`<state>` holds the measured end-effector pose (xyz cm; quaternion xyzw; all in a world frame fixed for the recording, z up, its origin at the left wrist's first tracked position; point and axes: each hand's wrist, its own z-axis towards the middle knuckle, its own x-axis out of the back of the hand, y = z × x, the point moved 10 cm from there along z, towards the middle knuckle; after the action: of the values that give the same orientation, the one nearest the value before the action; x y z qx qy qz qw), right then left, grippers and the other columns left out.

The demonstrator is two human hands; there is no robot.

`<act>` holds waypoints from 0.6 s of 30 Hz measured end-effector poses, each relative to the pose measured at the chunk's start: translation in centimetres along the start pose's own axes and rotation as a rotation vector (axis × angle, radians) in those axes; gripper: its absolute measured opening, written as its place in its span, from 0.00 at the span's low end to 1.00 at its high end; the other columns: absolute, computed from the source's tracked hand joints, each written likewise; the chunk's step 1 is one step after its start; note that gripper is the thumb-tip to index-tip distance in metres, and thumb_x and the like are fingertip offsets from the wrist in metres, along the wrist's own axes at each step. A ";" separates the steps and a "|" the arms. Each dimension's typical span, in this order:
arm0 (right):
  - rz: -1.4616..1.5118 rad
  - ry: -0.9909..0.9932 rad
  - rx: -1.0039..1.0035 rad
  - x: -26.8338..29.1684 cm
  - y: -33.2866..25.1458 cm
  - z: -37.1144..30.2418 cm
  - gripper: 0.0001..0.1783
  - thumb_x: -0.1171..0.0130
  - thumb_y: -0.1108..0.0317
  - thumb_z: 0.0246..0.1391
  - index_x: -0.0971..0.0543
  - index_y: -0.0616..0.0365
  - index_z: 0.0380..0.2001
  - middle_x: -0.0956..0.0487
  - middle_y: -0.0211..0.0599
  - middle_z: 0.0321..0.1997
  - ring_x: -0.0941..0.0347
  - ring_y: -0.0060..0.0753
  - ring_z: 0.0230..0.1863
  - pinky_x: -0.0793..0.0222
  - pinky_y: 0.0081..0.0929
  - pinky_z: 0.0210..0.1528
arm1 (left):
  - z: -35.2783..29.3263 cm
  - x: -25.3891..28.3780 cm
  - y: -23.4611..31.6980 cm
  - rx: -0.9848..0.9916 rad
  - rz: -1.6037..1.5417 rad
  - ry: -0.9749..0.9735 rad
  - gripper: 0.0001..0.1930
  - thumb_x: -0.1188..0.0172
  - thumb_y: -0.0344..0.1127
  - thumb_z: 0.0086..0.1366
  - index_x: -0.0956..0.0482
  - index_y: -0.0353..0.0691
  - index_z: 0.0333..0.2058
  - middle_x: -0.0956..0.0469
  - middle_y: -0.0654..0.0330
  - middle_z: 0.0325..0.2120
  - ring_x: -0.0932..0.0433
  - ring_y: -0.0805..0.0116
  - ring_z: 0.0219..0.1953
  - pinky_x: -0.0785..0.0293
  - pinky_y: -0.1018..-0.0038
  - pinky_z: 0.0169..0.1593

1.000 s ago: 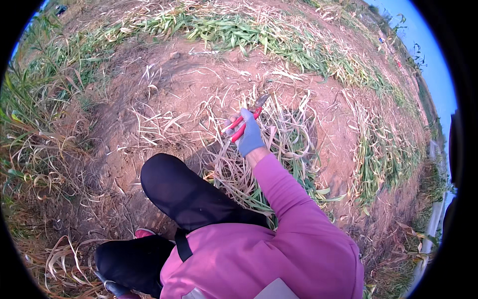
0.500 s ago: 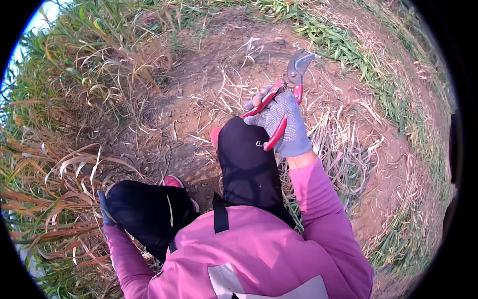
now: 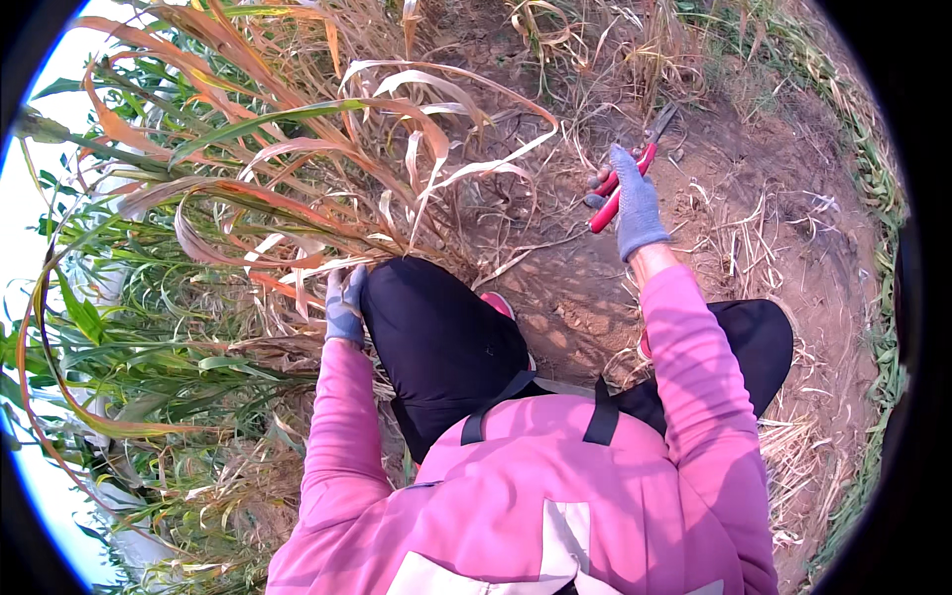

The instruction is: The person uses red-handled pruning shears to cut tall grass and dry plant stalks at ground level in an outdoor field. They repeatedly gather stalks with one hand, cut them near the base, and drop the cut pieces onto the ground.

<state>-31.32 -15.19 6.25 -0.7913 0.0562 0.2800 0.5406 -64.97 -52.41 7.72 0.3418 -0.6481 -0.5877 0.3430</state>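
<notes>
- The right hand (image 3: 643, 213), in a grey glove, is closed around the red-handled pruning shears (image 3: 606, 211), with the thumb pointing up along them.
- The pruning shears are above the bare soil (image 3: 585, 297), toward its far side, with the blades (image 3: 662, 121) pointing away from the person and slightly to the right; whether the blades are apart or together I cannot tell.
- The left hand (image 3: 345, 305), also gloved, is at the left edge of the soil, just beside the bent left leg (image 3: 446, 342) in black trousers.
- The fingers of the left hand reach the lower part of a clump of dry leaves (image 3: 297, 213), tan and orange; I cannot tell whether they are clamped on it.
- The clump leans left from the soil's left edge, and several long, curling blades arch over toward the middle.
- Green leaves (image 3: 188, 369) crowd the ground left of the left hand.
- A red shoe (image 3: 499, 303) shows on the soil, just right of the left knee.
- The right leg (image 3: 762, 332) is bent outward, partly behind the pink right sleeve (image 3: 699, 352).
- Pale straw (image 3: 749, 243) lies scattered on the soil to the right of the shears.
- A band of flattened green plants (image 3: 861, 164) follows the soil's right edge.
</notes>
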 end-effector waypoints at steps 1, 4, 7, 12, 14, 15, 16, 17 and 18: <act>-0.047 0.040 -0.017 0.8 1.5 0.8 0.23 0.38 0.48 0.50 0.29 0.56 0.36 0.29 0.30 0.25 0.28 0.23 0.24 0.26 0.23 0.22 | 0.5 -1.5 1.5 -0.015 -0.060 -0.062 0.28 0.37 0.35 0.58 0.37 0.31 0.54 0.26 0.51 0.44 0.24 0.64 0.41 0.25 0.72 0.45; -0.038 0.089 -0.110 1.9 4.9 1.7 0.24 0.37 0.48 0.49 0.29 0.57 0.36 0.29 0.29 0.24 0.29 0.23 0.23 0.28 0.23 0.21 | 1.8 -4.4 4.4 0.060 0.428 -0.129 0.35 0.33 0.37 0.54 0.39 0.36 0.59 0.24 0.54 0.45 0.25 0.62 0.45 0.31 0.69 0.52; -0.166 0.108 -0.115 2.5 6.8 3.2 0.26 0.37 0.48 0.48 0.30 0.58 0.37 0.30 0.28 0.23 0.30 0.23 0.23 0.29 0.24 0.21 | 3.9 -11.5 5.4 -0.075 0.949 -0.364 0.35 0.31 0.51 0.48 0.27 0.27 0.45 0.23 0.52 0.40 0.24 0.64 0.41 0.29 0.71 0.45; -0.380 0.057 -0.166 0.5 9.5 4.4 0.24 0.38 0.47 0.50 0.29 0.56 0.37 0.29 0.29 0.25 0.30 0.22 0.24 0.30 0.20 0.25 | 7.6 -17.2 7.8 -0.306 0.570 -0.186 0.57 0.27 0.50 0.45 0.56 0.31 0.64 0.32 0.45 0.54 0.29 0.56 0.52 0.35 0.69 0.55; -0.545 -0.012 -0.095 1.5 12.4 6.0 0.29 0.38 0.45 0.48 0.30 0.60 0.38 0.27 0.33 0.27 0.30 0.27 0.26 0.32 0.25 0.31 | 10.7 -16.1 6.3 -0.200 0.616 0.127 0.46 0.29 0.49 0.49 0.43 0.30 0.60 0.27 0.47 0.49 0.27 0.58 0.50 0.35 0.71 0.53; -0.630 -0.060 -0.068 0.0 12.1 5.4 0.31 0.39 0.43 0.47 0.30 0.62 0.39 0.26 0.35 0.27 0.30 0.30 0.27 0.33 0.28 0.34 | 12.0 -15.9 6.1 -0.187 0.621 0.146 0.43 0.30 0.48 0.50 0.40 0.30 0.58 0.26 0.48 0.48 0.27 0.59 0.48 0.34 0.70 0.52; -0.826 -0.121 -0.160 -0.4 12.5 3.9 0.33 0.39 0.43 0.45 0.30 0.64 0.40 0.24 0.43 0.32 0.26 0.38 0.34 0.32 0.31 0.39 | 13.3 -15.1 6.1 -0.174 0.627 0.167 0.39 0.32 0.47 0.52 0.38 0.30 0.56 0.25 0.48 0.46 0.26 0.59 0.47 0.33 0.70 0.50; -0.977 -0.173 -0.193 -0.5 12.7 3.0 0.33 0.39 0.43 0.45 0.29 0.64 0.41 0.23 0.45 0.34 0.26 0.40 0.36 0.32 0.31 0.41 | 14.7 -14.7 5.7 -0.162 0.621 0.176 0.36 0.33 0.46 0.53 0.35 0.30 0.55 0.25 0.48 0.45 0.25 0.59 0.45 0.32 0.69 0.48; -1.120 -0.242 -0.230 -0.8 13.6 2.3 0.34 0.39 0.43 0.44 0.29 0.64 0.42 0.23 0.47 0.37 0.25 0.42 0.38 0.32 0.31 0.43 | 15.6 -13.8 5.5 -0.229 0.473 0.182 0.32 0.35 0.46 0.55 0.32 0.30 0.52 0.24 0.49 0.43 0.25 0.60 0.43 0.31 0.69 0.47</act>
<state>-38.17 -18.89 -5.18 -0.7164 -0.4636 0.0441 0.5194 -71.09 -32.06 11.44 0.1912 -0.6059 -0.5276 0.5639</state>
